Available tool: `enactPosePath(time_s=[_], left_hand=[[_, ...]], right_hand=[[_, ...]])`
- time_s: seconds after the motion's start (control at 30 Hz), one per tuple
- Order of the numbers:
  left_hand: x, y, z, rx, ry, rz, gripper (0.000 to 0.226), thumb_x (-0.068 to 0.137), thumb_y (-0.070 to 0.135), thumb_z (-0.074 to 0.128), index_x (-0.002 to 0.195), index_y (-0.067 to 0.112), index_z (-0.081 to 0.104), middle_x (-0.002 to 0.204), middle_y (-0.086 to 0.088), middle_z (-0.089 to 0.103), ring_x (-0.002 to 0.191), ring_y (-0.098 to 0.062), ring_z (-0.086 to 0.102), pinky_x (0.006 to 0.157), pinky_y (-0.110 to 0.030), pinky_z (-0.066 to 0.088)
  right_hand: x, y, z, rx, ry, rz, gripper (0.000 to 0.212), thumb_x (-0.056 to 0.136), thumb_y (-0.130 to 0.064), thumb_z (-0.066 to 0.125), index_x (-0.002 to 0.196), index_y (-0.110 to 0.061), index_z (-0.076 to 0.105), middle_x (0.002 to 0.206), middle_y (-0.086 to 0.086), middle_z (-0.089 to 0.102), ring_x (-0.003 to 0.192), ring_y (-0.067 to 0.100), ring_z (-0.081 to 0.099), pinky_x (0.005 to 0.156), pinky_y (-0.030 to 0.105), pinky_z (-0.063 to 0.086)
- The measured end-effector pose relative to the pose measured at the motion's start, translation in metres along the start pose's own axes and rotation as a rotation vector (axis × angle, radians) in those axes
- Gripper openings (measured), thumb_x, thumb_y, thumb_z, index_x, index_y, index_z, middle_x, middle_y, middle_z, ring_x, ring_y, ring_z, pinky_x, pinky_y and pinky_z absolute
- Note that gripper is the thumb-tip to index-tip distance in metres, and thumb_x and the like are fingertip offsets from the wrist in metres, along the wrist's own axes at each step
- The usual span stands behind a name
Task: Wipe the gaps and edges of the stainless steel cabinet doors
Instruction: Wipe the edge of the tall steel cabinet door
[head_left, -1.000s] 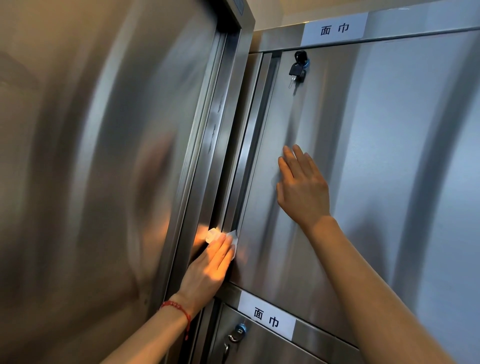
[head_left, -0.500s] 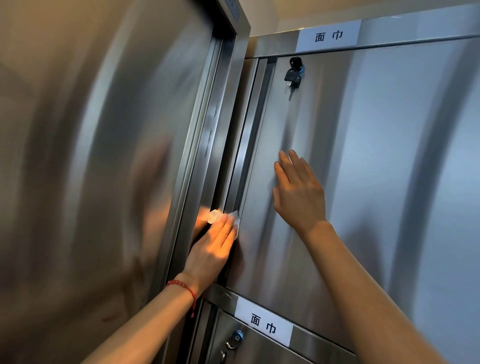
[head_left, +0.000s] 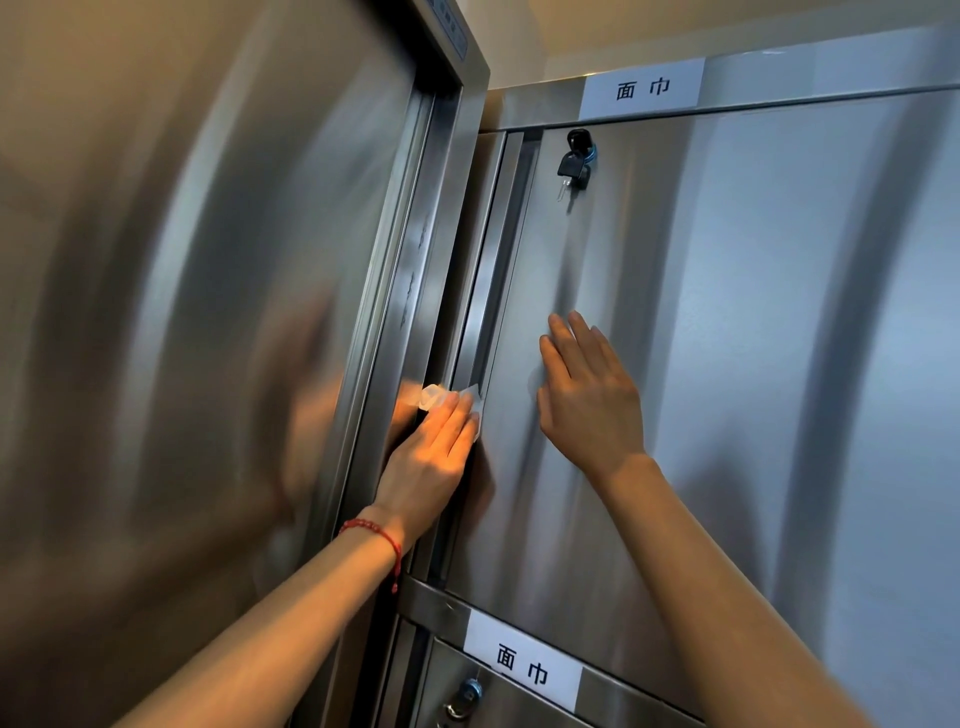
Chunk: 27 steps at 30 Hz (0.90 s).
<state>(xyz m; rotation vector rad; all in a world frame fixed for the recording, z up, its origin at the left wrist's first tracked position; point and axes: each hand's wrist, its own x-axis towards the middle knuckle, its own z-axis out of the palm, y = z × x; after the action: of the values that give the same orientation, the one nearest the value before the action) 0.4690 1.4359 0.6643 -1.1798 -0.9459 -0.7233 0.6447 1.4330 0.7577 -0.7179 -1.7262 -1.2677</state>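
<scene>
1. My left hand (head_left: 434, 452) has straight fingers pressed together, pushing a small white wipe (head_left: 451, 397) flat against the left edge of the upper cabinet door (head_left: 727, 364). A red bracelet (head_left: 375, 531) sits on that wrist.
2. My right hand (head_left: 589, 400) lies flat on the door face with fingers straight and lightly spread, holding nothing, bracing the door.
3. The wipe sits about halfway up the gap (head_left: 493, 280) between the door edge and the tall steel frame (head_left: 415, 291) on the left. It spans the gap and is partly hidden under my fingertips.
4. The gap runs near vertical, long axis up and down, leaning slightly right toward the top. The door faces me, lock side near this edge.
5. Risk: the wipe is small and only pressed, not pinched, so it could slip into the gap or drop when I slide.
6. Risk: fingertips at the steel edge could catch on it, and pressing too hard with my right hand could close the gap on them.
7. Farther up, a key (head_left: 574, 163) hangs in the lock, and above it is a white label (head_left: 643, 89). Sliding high could knock the key.
</scene>
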Motion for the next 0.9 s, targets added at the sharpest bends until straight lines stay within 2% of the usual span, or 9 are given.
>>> enactPosePath(time_s=[0.13, 0.2, 0.27, 0.37, 0.57, 0.6, 0.67, 0.73, 0.9], left_hand=[[0.011, -0.005, 0.002, -0.025, 0.044, -0.031, 0.043, 0.087, -0.010, 0.030, 0.111, -0.003, 0.065, 0.118, -0.019, 0.063, 0.112, -0.030, 0.060, 0.109, -0.037, 0.018], [0.017, -0.008, 0.002, -0.035, 0.054, -0.029, 0.043, 0.083, -0.009, 0.033, 0.110, -0.003, 0.066, 0.118, -0.019, 0.064, 0.111, -0.030, 0.060, 0.110, -0.036, 0.020], [0.023, -0.010, 0.002, -0.052, 0.052, -0.028, 0.043, 0.082, -0.008, 0.034, 0.109, -0.002, 0.067, 0.117, -0.019, 0.064, 0.110, -0.030, 0.061, 0.107, -0.036, 0.034], [0.033, -0.012, 0.000, -0.083, 0.053, -0.040, 0.042, 0.081, -0.008, 0.034, 0.106, -0.004, 0.068, 0.114, -0.021, 0.065, 0.107, -0.031, 0.063, 0.093, -0.039, 0.050], [0.049, -0.019, 0.001, -0.083, -0.001, -0.044, 0.044, 0.079, -0.008, 0.034, 0.107, -0.004, 0.068, 0.116, -0.021, 0.064, 0.108, -0.031, 0.062, 0.090, -0.039, 0.052], [0.052, -0.021, 0.001, -0.083, -0.003, -0.046, 0.041, 0.079, -0.010, 0.038, 0.106, -0.004, 0.068, 0.116, -0.021, 0.064, 0.108, -0.032, 0.062, 0.089, -0.040, 0.052], [0.060, -0.024, -0.001, -0.115, -0.022, -0.062, 0.037, 0.071, -0.016, 0.060, 0.106, -0.006, 0.068, 0.115, -0.023, 0.063, 0.107, -0.034, 0.062, 0.087, -0.043, 0.053], [0.067, -0.027, -0.003, -0.148, -0.079, -0.097, 0.051, 0.057, -0.017, 0.076, 0.106, -0.008, 0.066, 0.115, -0.024, 0.063, 0.106, -0.035, 0.062, 0.086, -0.044, 0.053], [0.081, -0.032, -0.005, -0.184, -0.136, -0.133, 0.056, 0.052, -0.017, 0.080, 0.106, -0.010, 0.066, 0.116, -0.027, 0.062, 0.107, -0.037, 0.061, 0.085, -0.046, 0.053]], right_hand=[[0.000, 0.000, 0.001, -0.001, 0.000, -0.001, 0.044, 0.077, -0.012, 0.069, 0.117, 0.005, 0.063, 0.126, 0.022, 0.058, 0.121, 0.038, 0.052, 0.100, 0.049, 0.044], [0.000, 0.000, 0.001, -0.001, 0.000, 0.000, 0.045, 0.077, -0.012, 0.069, 0.117, 0.005, 0.063, 0.127, 0.022, 0.058, 0.122, 0.038, 0.052, 0.101, 0.049, 0.043], [0.000, 0.000, 0.001, -0.006, 0.003, 0.000, 0.044, 0.076, -0.012, 0.069, 0.117, 0.005, 0.063, 0.127, 0.021, 0.058, 0.122, 0.038, 0.052, 0.102, 0.048, 0.043], [0.000, 0.000, 0.001, -0.007, 0.001, 0.000, 0.044, 0.077, -0.011, 0.068, 0.117, 0.005, 0.063, 0.127, 0.021, 0.058, 0.122, 0.038, 0.052, 0.101, 0.048, 0.044], [0.000, 0.000, 0.002, -0.019, -0.001, 0.000, 0.044, 0.078, -0.013, 0.068, 0.118, 0.004, 0.063, 0.127, 0.021, 0.058, 0.122, 0.037, 0.052, 0.101, 0.048, 0.043], [0.000, 0.000, 0.002, -0.024, 0.003, -0.001, 0.044, 0.077, -0.013, 0.068, 0.118, 0.004, 0.063, 0.127, 0.021, 0.058, 0.122, 0.037, 0.052, 0.102, 0.047, 0.043], [0.000, 0.001, 0.003, -0.030, 0.012, -0.003, 0.044, 0.076, -0.013, 0.069, 0.117, 0.003, 0.064, 0.127, 0.021, 0.058, 0.122, 0.037, 0.052, 0.102, 0.047, 0.042], [0.000, 0.001, 0.004, -0.042, 0.022, -0.006, 0.045, 0.075, -0.014, 0.070, 0.116, 0.003, 0.065, 0.126, 0.020, 0.059, 0.121, 0.036, 0.053, 0.102, 0.046, 0.040], [0.000, 0.002, 0.005, -0.045, 0.041, -0.007, 0.045, 0.074, -0.015, 0.071, 0.116, 0.003, 0.065, 0.126, 0.020, 0.060, 0.121, 0.036, 0.053, 0.102, 0.046, 0.039]])
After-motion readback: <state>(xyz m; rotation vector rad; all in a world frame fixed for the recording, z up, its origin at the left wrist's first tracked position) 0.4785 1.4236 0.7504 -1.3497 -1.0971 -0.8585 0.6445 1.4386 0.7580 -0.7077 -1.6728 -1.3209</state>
